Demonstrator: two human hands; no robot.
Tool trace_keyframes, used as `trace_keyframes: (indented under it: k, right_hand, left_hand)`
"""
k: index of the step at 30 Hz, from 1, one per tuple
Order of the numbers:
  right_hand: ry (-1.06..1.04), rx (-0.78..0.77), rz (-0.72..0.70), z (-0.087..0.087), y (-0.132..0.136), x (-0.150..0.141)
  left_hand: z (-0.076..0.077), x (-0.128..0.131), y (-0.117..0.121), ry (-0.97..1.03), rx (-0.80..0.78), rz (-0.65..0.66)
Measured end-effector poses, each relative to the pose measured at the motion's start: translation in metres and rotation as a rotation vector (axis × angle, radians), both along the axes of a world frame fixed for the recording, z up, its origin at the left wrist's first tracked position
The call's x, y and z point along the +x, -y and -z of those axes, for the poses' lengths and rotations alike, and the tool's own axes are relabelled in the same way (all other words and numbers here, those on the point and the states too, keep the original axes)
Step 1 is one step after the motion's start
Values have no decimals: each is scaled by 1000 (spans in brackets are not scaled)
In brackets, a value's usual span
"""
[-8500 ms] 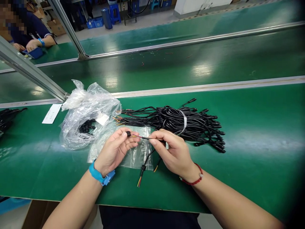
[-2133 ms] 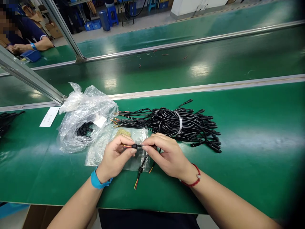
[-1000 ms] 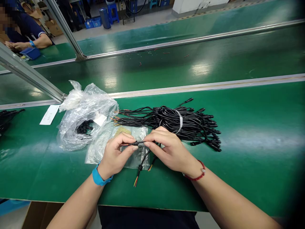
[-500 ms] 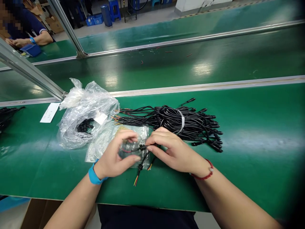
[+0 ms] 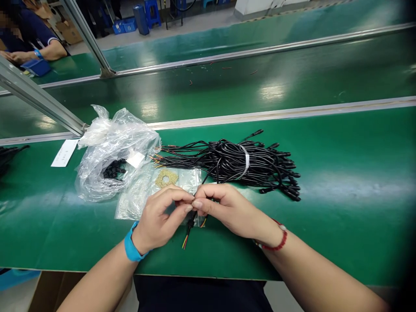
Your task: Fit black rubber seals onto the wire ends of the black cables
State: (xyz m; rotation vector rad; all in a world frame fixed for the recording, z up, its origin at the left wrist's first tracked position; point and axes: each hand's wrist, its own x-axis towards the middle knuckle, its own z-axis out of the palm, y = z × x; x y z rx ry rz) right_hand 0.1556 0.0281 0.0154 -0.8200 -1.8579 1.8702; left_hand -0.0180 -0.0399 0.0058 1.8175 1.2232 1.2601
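My left hand (image 5: pixel 162 215), with a blue band at the wrist, is closed in a pinch. Its fingertips meet those of my right hand (image 5: pixel 225 208), which is closed on a black cable. The held cable end is mostly hidden behind the fingers. Just below them, another black cable end (image 5: pixel 190 223) carries a dark collar and splits into red and yellow wires. Behind the hands lies a bundle of black cables (image 5: pixel 227 160), tied with a pale band. A flat clear plastic bag (image 5: pixel 191 175) lies partly under the hands, with a yellowish holed piece (image 5: pixel 166 177) on it.
A crumpled clear bag (image 5: pixel 120 134) with small black parts (image 5: pixel 113 169) stands left of the bundle. Beside it lies a white paper slip (image 5: pixel 64 152). A metal post (image 5: pixel 42 95) slants across the left. Another person's arm (image 5: pixel 53 50) shows at the far bench.
My left hand has closed from an open grasp and moved right, meeting my right fingertips at the cable. The yellowish piece on the bag has come into fuller view.
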Motion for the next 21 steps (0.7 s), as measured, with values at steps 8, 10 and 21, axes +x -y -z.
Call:
trace_keyframes:
  k: [8,10,21]
  right_hand:
    - [-7,-330,-60,1,0,-1]
    - [4,-351,-68,1,0,-1]
    - [97,-356,-74,2,0,-2]
  left_hand:
    - [-7,-6,-4,-130,101,59]
    - [-6,-8,-4,-154,110,87]
    - [-2,-11,-4,-268,110,145]
